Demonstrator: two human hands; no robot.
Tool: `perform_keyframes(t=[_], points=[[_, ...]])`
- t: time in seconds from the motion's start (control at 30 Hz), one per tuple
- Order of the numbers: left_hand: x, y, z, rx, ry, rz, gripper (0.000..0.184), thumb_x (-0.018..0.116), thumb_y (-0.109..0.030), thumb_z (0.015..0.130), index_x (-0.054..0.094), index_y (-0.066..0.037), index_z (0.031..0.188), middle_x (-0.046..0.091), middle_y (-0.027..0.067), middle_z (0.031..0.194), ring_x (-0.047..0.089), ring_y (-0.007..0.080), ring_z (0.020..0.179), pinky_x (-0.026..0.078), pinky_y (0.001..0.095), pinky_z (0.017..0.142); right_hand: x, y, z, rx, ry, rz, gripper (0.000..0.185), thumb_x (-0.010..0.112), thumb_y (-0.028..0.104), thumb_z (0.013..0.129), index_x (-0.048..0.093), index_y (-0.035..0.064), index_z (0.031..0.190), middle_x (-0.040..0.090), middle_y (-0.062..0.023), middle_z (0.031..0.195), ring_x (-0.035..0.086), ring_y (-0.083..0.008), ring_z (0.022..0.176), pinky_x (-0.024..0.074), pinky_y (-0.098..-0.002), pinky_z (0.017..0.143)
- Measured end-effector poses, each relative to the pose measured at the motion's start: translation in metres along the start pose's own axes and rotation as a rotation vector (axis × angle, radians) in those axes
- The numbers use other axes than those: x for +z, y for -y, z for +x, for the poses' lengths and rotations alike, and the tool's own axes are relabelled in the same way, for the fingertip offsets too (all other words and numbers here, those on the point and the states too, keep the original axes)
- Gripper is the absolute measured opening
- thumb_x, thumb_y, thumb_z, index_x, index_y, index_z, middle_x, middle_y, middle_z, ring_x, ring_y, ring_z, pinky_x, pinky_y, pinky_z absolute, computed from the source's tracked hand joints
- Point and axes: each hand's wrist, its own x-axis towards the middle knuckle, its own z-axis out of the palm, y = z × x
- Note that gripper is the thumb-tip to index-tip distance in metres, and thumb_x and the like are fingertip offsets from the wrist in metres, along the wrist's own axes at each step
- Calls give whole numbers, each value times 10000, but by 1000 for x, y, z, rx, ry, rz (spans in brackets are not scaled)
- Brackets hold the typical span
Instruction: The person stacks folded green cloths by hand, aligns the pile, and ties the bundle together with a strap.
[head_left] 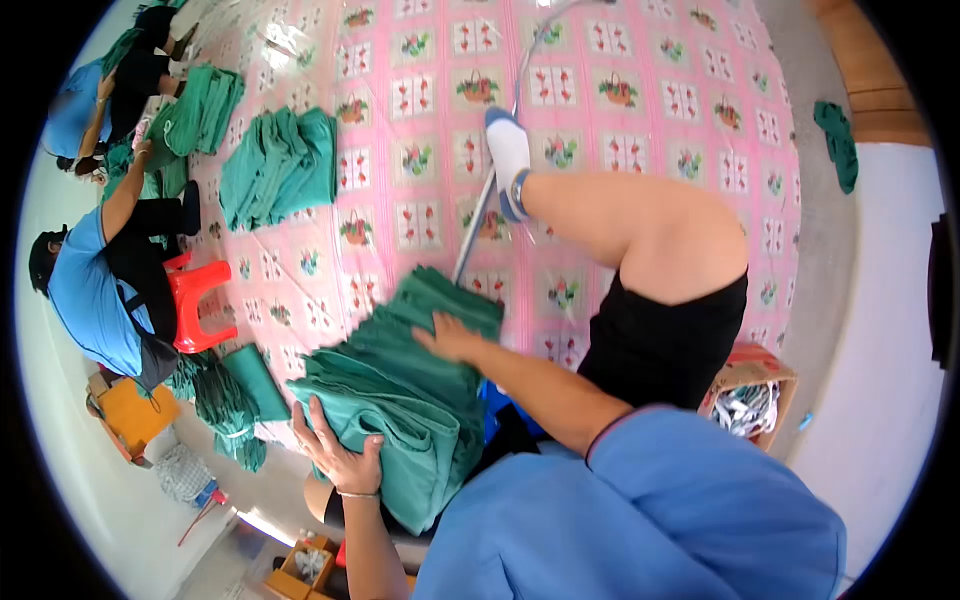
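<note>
Here's the bundle of green cloth right in front of me, a thick wad of matte fabric, its near part folded into soft, rounded layers, its far part rippling in narrow, close pleats. My left hand is open against the near folds, fingers spread, thumb out to the side; my right hand lies palm down on the pleats, fingers apart, palm out of sight. A slim, shiny rod runs from the bundle's far edge, which hides its near end, up past my white-socked foot. All this over a glossy pink sheet printed in squares. Another green pile sits over to the left, slumped into loose folds. Something blue peeks out beneath my right forearm, mostly covered; what supports the bundle underneath, I can't make out.
</note>
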Motion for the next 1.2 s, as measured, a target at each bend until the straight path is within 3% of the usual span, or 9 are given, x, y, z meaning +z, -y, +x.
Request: perform_keyframes(t=[0.03,0.13,0.3,0.4,0.67,0.8,0.97,1.07,1.2], points=[[5,-4,1,-10,-5,10,1052,585,-791,713,380,-82,1463,332,289,1436,382,478,1277,314,570,1044,-21,15,-26,260,394,212,1013,349,721,893,114,-39,1520,80,-241,1593,73,-370,1484,86,-446,1205],[0,-8,-3,50,10,44,966,694,-629,716,393,-85,1454,347,289,1430,379,483,1272,309,572,1043,-71,35,-53,283,472,287,1069,274,770,878,25,-49,1518,72,-237,1596,62,-355,1488,77,-437,1205],[1,-6,-4,8,9,44,1046,582,-771,726,366,-70,1472,344,279,1440,365,473,1294,292,561,1060,-37,-6,-8,255,461,515,932,239,687,940,147,-41,1514,173,-236,1579,128,-336,1484,109,-433,1197],[0,-6,-1,56,-8,45,1005,617,-736,728,384,-94,1465,370,297,1411,390,485,1249,307,582,1024,-37,-48,10,340,120,343,777,264,604,968,454,-17,1394,468,-269,1407,443,-400,1323,312,-471,1112],[-24,-10,7,265,-63,-96,966,546,-739,799,364,-73,1474,344,299,1462,344,469,1339,243,567,1106,-48,-70,64,285,189,715,790,299,624,956,442,-7,1410,430,-232,1458,362,-374,1385,301,-450,1124],[-45,7,-15,-80,-439,-443,953,437,-720,884,213,-61,1534,281,246,1534,252,347,1443,135,535,1166,-85,-38,65,286,213,609,778,298,615,960,447,-5,1405,435,-228,1455,370,-372,1378,306,-450,1122],[52,135,-90,-1048,-923,-1557,886,321,-714,926,107,-131,1558,200,155,1591,182,302,1465,91,541,1162,-116,-21,60,292,169,469,762,298,604,966,453,-3,1400,441,-222,1451,380,-368,1369,312,-451,1119],[140,192,-143,-1611,-917,-2467,913,308,-748,899,162,-118,1544,184,146,1597,225,298,1443,91,551,1158,-148,-4,51,314,132,408,753,297,598,969,456,-1,1397,444,-219,1448,386,-366,1364,315,-452,1117],[239,211,-161,-1802,-920,-1914,1067,305,-847,815,174,-76,1541,161,152,1607,137,258,1480,57,533,1168,-187,-5,42,371,53,341,741,297,589,974,461,1,1392,449,-214,1445,394,-363,1356,320,-453,1115]])
